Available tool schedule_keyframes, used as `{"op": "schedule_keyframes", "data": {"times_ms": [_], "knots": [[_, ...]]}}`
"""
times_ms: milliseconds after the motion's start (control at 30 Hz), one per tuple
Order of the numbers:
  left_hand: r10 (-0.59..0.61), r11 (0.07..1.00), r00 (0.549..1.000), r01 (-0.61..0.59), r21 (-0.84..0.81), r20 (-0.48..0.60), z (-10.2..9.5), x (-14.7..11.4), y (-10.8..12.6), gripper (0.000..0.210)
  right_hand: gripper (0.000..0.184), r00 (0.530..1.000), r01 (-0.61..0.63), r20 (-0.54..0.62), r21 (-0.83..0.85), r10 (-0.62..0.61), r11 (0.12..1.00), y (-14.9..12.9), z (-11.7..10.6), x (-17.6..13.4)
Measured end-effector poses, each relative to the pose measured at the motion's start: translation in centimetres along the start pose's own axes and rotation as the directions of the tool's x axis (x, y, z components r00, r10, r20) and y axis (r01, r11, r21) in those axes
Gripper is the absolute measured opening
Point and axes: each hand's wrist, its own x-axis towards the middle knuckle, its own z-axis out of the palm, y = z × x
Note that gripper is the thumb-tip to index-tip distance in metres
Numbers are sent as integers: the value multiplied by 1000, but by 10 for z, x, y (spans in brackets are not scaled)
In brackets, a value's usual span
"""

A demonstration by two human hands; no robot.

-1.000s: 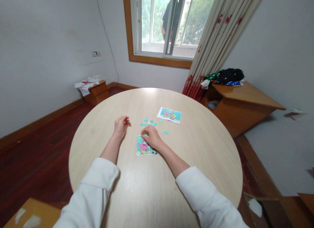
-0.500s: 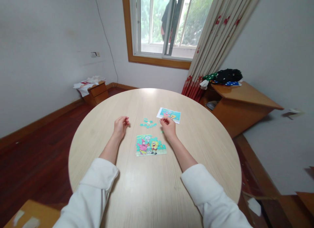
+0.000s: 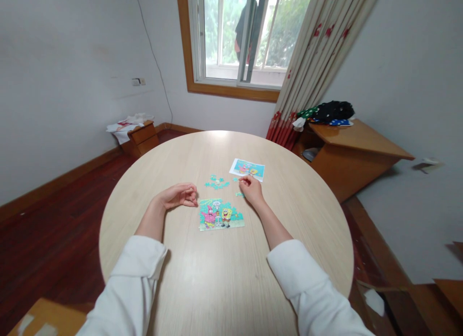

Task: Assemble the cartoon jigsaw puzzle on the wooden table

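Observation:
A partly assembled jigsaw puzzle (image 3: 217, 217) with cartoon figures lies flat on the table, its upper right part stepped and unfilled. My left hand (image 3: 179, 195) rests just beyond its upper left corner, fingers loosely bent and apart, with nothing visible in them. My right hand (image 3: 252, 187) is closed in a pinch above and right of the puzzle. A small teal puzzle piece (image 3: 236, 179) shows at its fingertips. Loose teal puzzle pieces (image 3: 219, 185) lie in a group between the hands. Another piece (image 3: 239, 194) sits below my right fingers.
A printed reference picture (image 3: 237, 168) lies just beyond my right hand on the round wooden table (image 3: 202, 278). Past the table stand a small drawer unit (image 3: 144, 138) at left and a tilted wooden cabinet (image 3: 361, 143) with cloth on top at right. Outside the window, dark clothing (image 3: 245, 29) shows.
My left hand has moved nearer to me, turned toward the puzzle's upper left corner, and its fingers have loosened. My right hand has shifted slightly, still pinched; the view has moved a little.

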Motion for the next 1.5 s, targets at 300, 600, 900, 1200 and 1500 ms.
{"op": "schedule_keyframes", "data": {"times_ms": [300,600,900,1200,1500], "knots": [[-23,1000,996,24,-8,88,3,8,-6,24,19,980,63,196,-108,-41,992,4,1,0],[74,997,997,-74,-40,23,7,12,-7,17,25,974,-13,225,-11,15,1000,9,-8,9],[276,936,898,-332,-114,-341,1,17,-2,6,27,967,-103,247,188,54,977,10,-26,12],[191,727,654,-595,-342,-732,-13,24,6,17,25,978,-84,203,150,53,985,12,-28,13],[170,685,643,-622,-379,-747,-11,22,8,17,18,861,142,505,-123,-61,982,0,-28,7]]}}
